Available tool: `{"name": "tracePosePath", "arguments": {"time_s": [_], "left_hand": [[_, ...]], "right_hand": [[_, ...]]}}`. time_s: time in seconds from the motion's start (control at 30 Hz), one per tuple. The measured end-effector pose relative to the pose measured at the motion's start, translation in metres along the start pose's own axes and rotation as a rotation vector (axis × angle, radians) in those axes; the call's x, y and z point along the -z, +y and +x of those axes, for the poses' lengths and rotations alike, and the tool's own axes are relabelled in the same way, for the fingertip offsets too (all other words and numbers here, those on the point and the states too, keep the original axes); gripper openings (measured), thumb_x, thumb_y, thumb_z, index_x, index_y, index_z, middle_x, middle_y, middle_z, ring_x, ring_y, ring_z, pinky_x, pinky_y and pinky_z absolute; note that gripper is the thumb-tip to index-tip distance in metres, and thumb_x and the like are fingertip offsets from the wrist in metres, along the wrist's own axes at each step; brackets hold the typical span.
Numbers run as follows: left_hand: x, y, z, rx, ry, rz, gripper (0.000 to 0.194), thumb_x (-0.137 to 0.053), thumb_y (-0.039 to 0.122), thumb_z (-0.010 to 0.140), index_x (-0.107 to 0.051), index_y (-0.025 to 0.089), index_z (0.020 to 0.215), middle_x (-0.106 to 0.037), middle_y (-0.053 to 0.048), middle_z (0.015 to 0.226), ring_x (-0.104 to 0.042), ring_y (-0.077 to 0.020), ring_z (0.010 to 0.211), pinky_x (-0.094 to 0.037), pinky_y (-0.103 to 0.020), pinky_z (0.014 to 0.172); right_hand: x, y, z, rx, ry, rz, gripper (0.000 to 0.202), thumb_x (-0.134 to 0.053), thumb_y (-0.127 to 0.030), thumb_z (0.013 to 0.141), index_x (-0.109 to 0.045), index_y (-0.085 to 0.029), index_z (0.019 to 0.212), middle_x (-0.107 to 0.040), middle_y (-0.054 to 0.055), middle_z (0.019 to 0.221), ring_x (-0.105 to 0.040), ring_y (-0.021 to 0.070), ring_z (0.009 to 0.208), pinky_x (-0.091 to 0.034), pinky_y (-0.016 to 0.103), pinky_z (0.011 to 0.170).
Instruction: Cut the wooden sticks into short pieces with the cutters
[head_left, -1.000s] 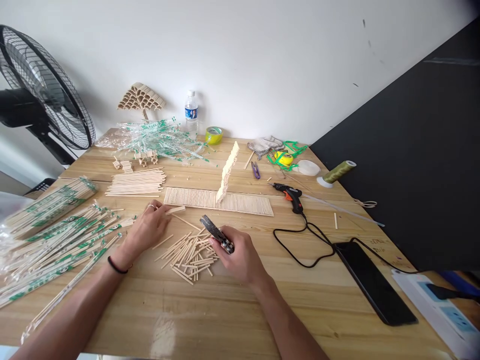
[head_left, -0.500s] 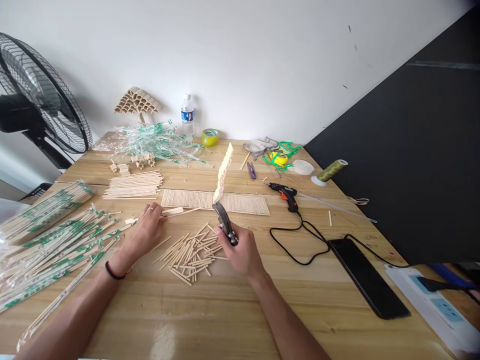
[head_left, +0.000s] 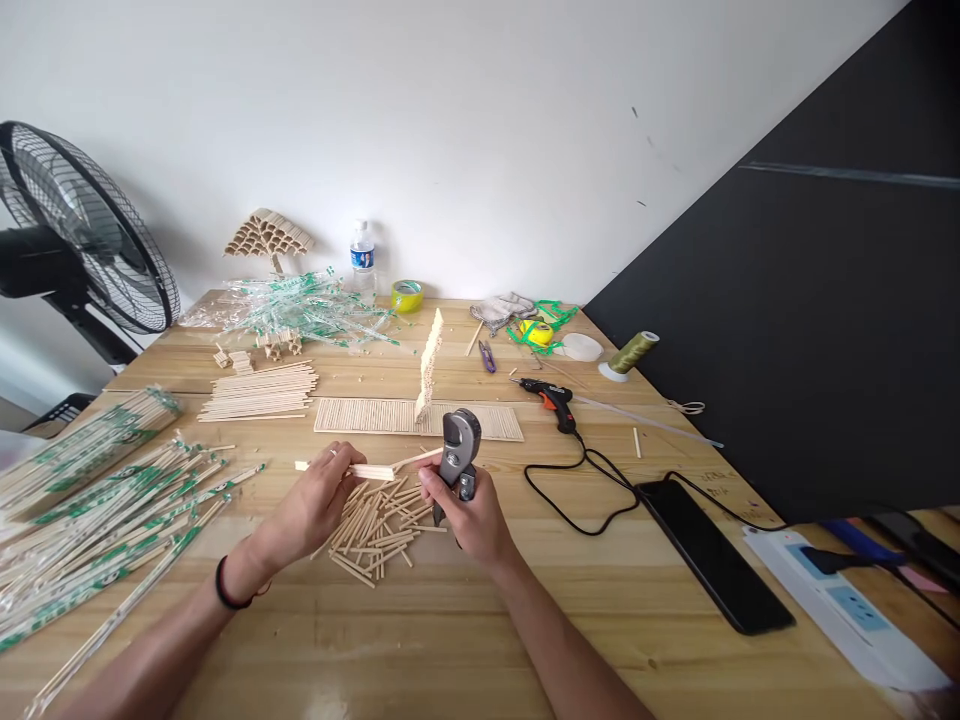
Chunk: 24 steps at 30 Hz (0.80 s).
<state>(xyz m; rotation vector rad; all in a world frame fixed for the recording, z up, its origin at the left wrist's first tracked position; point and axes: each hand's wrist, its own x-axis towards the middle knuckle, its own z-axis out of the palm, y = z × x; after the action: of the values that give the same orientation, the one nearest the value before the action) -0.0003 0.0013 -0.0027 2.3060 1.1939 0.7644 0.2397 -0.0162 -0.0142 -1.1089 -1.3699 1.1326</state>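
My left hand (head_left: 319,500) is closed around a small bundle of thin wooden sticks (head_left: 373,472), whose ends stick out to the right. One more stick (head_left: 418,459) slants from the bundle toward my right hand. My right hand (head_left: 476,515) grips a grey metal hand cutter (head_left: 459,445) with a hooked jaw, held upright; whether the slanting stick touches the cutter I cannot tell. Below both hands lies a loose pile of short cut sticks (head_left: 379,525). Behind them is a flat panel of sticks laid side by side (head_left: 360,415), with a ragged upright strip (head_left: 429,365) at its middle.
Wrapped stick bundles (head_left: 97,530) and a row of bare sticks (head_left: 259,392) lie left. Rightward are a glue gun (head_left: 551,398) with its cord, a phone (head_left: 716,555) and a power strip (head_left: 847,610). Plastic wrappers (head_left: 300,305), a bottle (head_left: 363,262) and tape (head_left: 407,296) stand behind.
My left hand has lifted and moved right with the sticks, closer to my right hand. The cutter has turned from pointing away to upright. The whole view has shifted slightly.
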Motion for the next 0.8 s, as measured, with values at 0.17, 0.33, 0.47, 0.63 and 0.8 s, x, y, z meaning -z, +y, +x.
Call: {"name": "tracePosePath", "arguments": {"time_s": [0.17,0.33,0.47,0.63,0.8], "left_hand": [[-0.004,0.016,0.001,-0.006,-0.026,-0.057,0.016,-0.038,0.020,0.107,-0.051,0.021,0.098,-0.060,-0.004,0.090,-0.057,-0.0184,0.079,-0.046,-0.030,0.072],[-0.007,0.020,0.003,0.015,-0.046,-0.086,0.018,-0.043,0.027,0.109,-0.052,0.021,0.094,-0.061,-0.003,0.088,-0.056,-0.0176,0.077,-0.046,-0.030,0.072],[-0.004,0.005,0.003,0.027,0.024,-0.078,0.020,-0.042,0.028,0.110,-0.060,0.022,0.115,-0.065,-0.005,0.095,-0.062,-0.0184,0.086,-0.049,-0.030,0.079],[-0.007,-0.013,-0.002,0.067,0.070,-0.033,0.028,-0.041,0.031,0.110,-0.055,0.022,0.133,-0.068,-0.002,0.088,-0.066,-0.0175,0.077,-0.050,-0.027,0.071],[-0.014,-0.010,-0.003,0.113,0.067,-0.015,0.023,-0.038,0.034,0.109,-0.057,0.021,0.105,-0.056,0.005,0.067,-0.053,-0.0131,0.057,-0.042,-0.024,0.057]], "right_hand": [[-0.002,-0.011,0.002,0.029,0.062,0.063,0.043,-0.068,-0.060,0.091,-0.072,-0.017,0.097,-0.063,0.001,0.068,-0.059,0.0174,0.062,-0.052,0.031,0.062],[0.005,-0.021,0.008,0.081,0.079,0.103,0.036,-0.068,-0.054,0.094,-0.070,-0.019,0.090,-0.065,0.001,0.067,-0.061,0.0171,0.063,-0.054,0.030,0.062],[0.032,-0.021,0.018,0.148,0.195,0.072,0.034,-0.070,-0.054,0.093,-0.068,-0.020,0.091,-0.070,0.003,0.074,-0.065,0.0180,0.064,-0.056,0.030,0.060],[0.075,0.001,0.027,0.210,0.464,-0.109,0.034,-0.071,-0.053,0.092,-0.067,-0.020,0.091,-0.071,0.005,0.079,-0.066,0.0183,0.067,-0.056,0.032,0.065],[0.091,0.018,0.026,0.191,0.501,-0.214,0.033,-0.066,-0.053,0.096,-0.065,-0.020,0.091,-0.072,0.005,0.081,-0.066,0.0183,0.070,-0.053,0.032,0.069]]}}
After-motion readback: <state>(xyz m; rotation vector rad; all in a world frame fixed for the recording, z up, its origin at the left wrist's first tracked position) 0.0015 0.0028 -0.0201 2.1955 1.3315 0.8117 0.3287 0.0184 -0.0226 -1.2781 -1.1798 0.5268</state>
